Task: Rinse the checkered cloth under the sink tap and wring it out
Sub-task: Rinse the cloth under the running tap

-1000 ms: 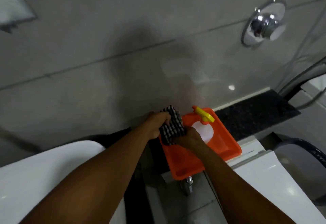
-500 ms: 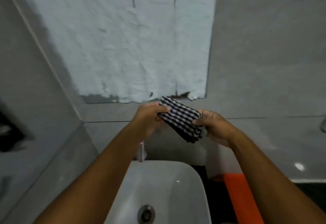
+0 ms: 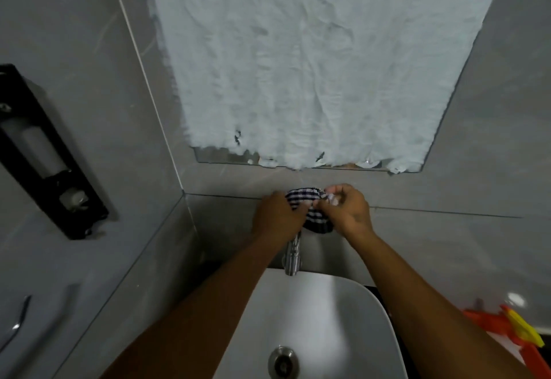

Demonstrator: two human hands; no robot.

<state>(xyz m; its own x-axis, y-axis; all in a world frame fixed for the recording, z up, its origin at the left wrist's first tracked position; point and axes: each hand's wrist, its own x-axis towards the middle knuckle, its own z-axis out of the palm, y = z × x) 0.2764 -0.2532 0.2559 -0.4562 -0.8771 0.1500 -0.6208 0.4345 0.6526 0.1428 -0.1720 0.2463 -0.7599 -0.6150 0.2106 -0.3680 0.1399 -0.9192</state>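
Note:
The checkered cloth (image 3: 310, 208), black and white, is bunched between both hands just above the chrome tap (image 3: 293, 256). My left hand (image 3: 275, 214) grips its left end. My right hand (image 3: 347, 211) pinches its right end with fingers and thumb. The white sink basin (image 3: 343, 319) lies below, its metal drain (image 3: 283, 362) near the bottom. I see no water running from the tap.
A mirror (image 3: 313, 65) smeared with white foam hangs on the grey tiled wall above the hands. A black dispenser (image 3: 44, 152) is fixed to the left wall. An orange tray with a yellow-nozzled bottle (image 3: 518, 331) sits at the lower right.
The view swung from the orange tray to the sink. Both hands carried the cloth left to above the tap and gathered it from a spread shape into a tighter bunch.

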